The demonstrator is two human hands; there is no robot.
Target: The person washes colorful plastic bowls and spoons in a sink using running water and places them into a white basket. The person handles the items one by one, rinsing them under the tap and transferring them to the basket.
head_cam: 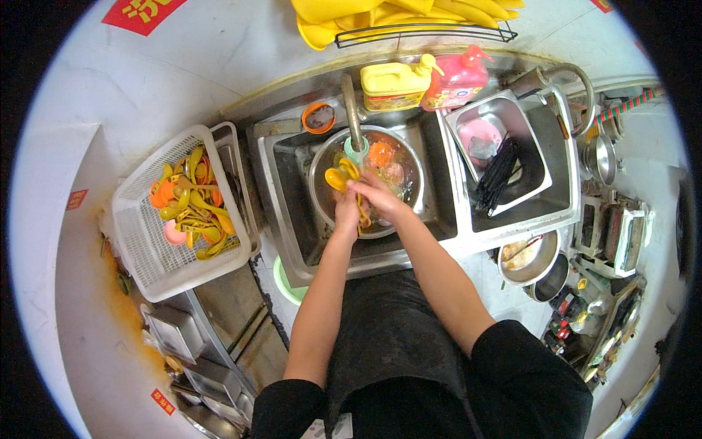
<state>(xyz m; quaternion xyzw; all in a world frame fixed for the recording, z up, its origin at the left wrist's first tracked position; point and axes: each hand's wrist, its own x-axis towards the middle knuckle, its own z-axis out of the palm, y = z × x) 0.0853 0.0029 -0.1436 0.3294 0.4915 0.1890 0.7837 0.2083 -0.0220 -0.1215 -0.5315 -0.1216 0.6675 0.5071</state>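
Both my hands are over a round metal basin that stands in the left sink bowl. My left hand grips several yellow spoons, their bowls pointing away from me and the handles running down between my palms. My right hand closes on the same bunch from the other side. Just beyond the spoons, the faucet ends above the basin at a pale green round piece. Wet orange items lie in the basin to the right, partly under water. My fingertips are partly hidden.
A white plastic basket at left holds more spoons and small bowls. Yellow and pink pump bottles stand behind the sink. In the right bowl, a metal pan holds black chopsticks. An orange bowl sits beside the faucet.
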